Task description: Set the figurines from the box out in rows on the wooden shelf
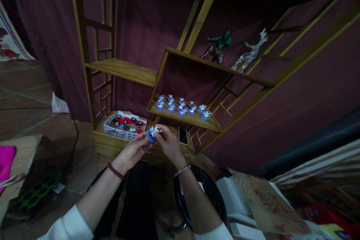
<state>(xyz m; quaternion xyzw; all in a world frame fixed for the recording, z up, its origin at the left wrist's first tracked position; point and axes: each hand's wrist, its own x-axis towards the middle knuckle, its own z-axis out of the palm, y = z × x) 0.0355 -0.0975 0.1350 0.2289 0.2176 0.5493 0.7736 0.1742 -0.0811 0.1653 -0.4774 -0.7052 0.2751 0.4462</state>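
Between my fingertips, where both hands meet, sits a small, mostly white figurine (155,130) on a round blue base (151,137). The thumb and fingers of my left hand (132,152) pinch it at the base's left edge, and those of my right hand (170,144) pinch its body from the other side; how my rearmost right fingers curl, I cannot tell. Back from the fingers, a red beaded bracelet (115,171) circles my left wrist and a silver bracelet (182,170) my right. Just beyond them to the left is an open cardboard box (112,132) of jumbled red-and-black figures (126,120); to their right a smartphone (182,135) lies dark. Farther off, above and right of my fingertips, a wooden shelf (208,123) bears rows of purple-and-white figurines (181,105), with two blue-based figurines (206,115) at the right end. Higher still stand a green-hooded statuette (222,43) and a glossy silvery statuette (250,55). Farthest from my fingers hangs a maroon curtain (137,18).
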